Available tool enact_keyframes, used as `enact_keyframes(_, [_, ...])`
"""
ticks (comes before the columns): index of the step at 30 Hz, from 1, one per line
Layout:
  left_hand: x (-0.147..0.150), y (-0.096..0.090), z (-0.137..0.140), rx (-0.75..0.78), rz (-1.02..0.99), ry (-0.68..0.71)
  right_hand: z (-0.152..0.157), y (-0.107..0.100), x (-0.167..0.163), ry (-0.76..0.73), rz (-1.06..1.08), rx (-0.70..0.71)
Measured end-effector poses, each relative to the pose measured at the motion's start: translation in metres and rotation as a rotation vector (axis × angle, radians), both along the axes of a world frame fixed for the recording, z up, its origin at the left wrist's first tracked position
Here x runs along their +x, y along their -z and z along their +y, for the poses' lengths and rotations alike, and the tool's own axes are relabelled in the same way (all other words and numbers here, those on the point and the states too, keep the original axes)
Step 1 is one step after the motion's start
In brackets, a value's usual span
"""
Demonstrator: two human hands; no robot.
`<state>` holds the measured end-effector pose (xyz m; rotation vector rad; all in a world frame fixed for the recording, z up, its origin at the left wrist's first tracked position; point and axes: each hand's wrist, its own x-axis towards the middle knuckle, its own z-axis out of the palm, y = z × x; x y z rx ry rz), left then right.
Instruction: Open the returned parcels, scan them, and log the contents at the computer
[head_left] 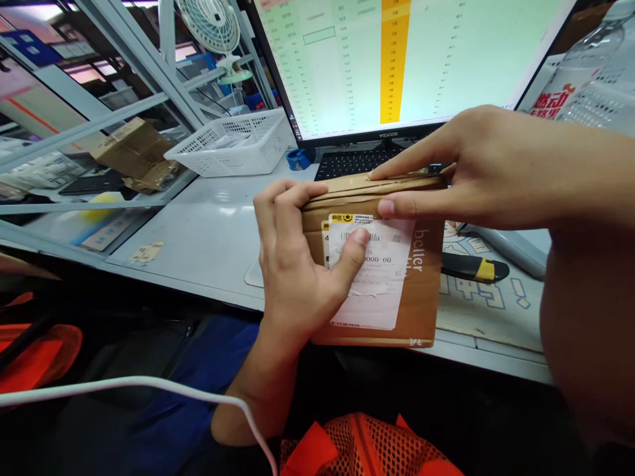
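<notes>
Head view: I've got one brown cardboard box (427, 297) at the front edge of one pale desk (211, 225), bare left hand (297, 261) clamping its left side, bare right hand (473, 172) pinching its top edge; beyond, one black keyboard (344, 162), one black-framed monitor (342, 73).

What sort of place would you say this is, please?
Probably a parcel-handling station in a warehouse or stockroom: there is a cardboard box bearing a barcoded shipping label, a monitor showing a spreadsheet, and metal shelving on the left.
</notes>
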<state>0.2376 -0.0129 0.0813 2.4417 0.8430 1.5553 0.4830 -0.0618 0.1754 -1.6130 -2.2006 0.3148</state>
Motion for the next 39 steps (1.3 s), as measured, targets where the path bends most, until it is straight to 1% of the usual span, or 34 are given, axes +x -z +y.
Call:
enact_keyframes(4, [0.0003,-0.0001,-0.0007,-0.010,0.006,-0.004,0.0000,0.0001,-0.0002,0.011,0.034,-0.036])
enact_keyframes(9, [0.0000,-0.0018,-0.0031,-0.040,0.020,0.007,-0.0016,0.0004,-0.0009,0.011,0.036,-0.031])
enact_keyframes(18, [-0.0027,-0.0007,-0.0003,0.033,0.061,0.004,0.0006,-0.0010,0.0000,0.019,0.035,-0.047])
enact_keyframes(29, [-0.0037,0.0007,-0.0007,-0.029,0.028,0.051,0.0018,0.0064,0.0020,0.058,0.079,-0.044])
enact_keyframes(39, [-0.0034,0.0023,0.0007,0.031,0.040,0.017,0.0014,0.0063,0.0015,0.079,0.063,-0.045])
